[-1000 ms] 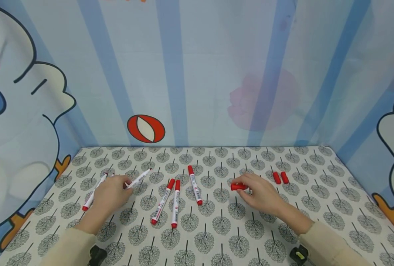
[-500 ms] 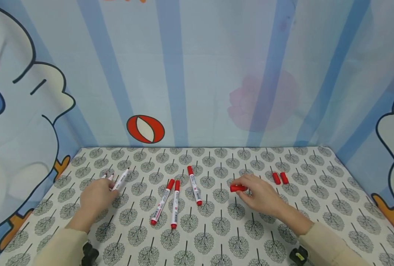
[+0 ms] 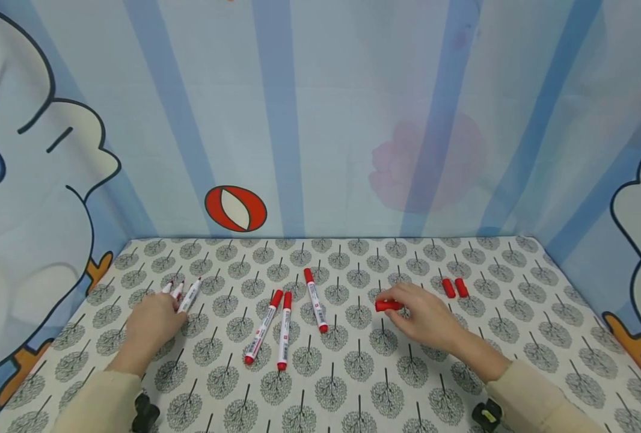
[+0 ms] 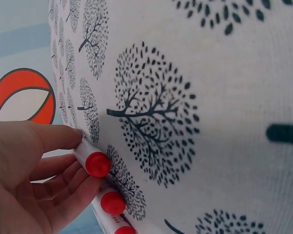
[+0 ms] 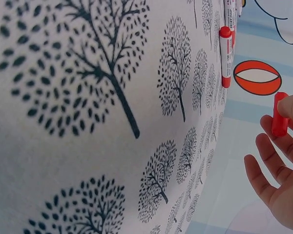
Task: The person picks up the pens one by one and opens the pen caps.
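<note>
Pinching an uncapped marker [image 3: 190, 294] at eight o'clock, your left hand [image 3: 155, 326] could roll its neighbours [image 4: 113, 202]; your right hand [image 3: 424, 316], at four o'clock, holds a red cap [image 3: 387, 306]; slackness could drop it.

My left hand [image 4: 36, 175] pinches a red-ended white marker [image 4: 97, 164]; two matching markers [image 4: 113, 202] lie beside that hand on tree-print cloth [image 4: 229, 92].

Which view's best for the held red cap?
Right wrist: the red cap shows largest there, both ends visible, though the right grip covers part. Head shows it smaller, partly hidden; left wrist doesn't show it.
</note>
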Available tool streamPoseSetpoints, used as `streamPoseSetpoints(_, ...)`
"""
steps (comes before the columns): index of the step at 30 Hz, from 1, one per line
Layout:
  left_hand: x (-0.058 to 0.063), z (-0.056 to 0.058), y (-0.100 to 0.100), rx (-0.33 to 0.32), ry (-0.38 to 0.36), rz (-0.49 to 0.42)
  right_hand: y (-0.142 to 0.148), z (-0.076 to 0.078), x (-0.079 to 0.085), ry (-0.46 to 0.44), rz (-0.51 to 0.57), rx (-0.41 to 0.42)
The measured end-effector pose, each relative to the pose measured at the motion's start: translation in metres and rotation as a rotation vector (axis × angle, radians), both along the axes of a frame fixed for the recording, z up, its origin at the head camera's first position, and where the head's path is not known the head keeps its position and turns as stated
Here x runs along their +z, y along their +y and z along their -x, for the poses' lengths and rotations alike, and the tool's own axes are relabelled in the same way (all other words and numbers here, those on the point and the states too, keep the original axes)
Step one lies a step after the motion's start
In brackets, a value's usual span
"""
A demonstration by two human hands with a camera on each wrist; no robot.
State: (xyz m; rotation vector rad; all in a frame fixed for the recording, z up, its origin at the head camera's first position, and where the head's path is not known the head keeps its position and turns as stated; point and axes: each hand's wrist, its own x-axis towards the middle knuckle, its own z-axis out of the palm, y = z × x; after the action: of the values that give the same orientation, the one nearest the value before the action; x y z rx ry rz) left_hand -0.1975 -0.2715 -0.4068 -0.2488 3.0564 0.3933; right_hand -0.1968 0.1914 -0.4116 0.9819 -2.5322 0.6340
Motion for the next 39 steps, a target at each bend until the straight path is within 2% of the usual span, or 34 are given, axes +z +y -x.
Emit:
streamPoseSetpoints(7,-0.0004,-0.0003,0.0027,0.011,-0.019,0.012,0.0005,0.0001,-0.0012,0.006,0.001,-0.014)
streamPoseSetpoints(17,0.0003,0.0005,0.0032,0.018,-0.040,0.016,0.0004,-0.0023,0.0013,-0.038,-0.013,-0.027)
streamPoseSetpoints(39,-0.0003,-0.0018,0.0001,0.016,-0.018,0.001,0.0048,-0.0019,0.0016,-0.027,0.010,-0.022)
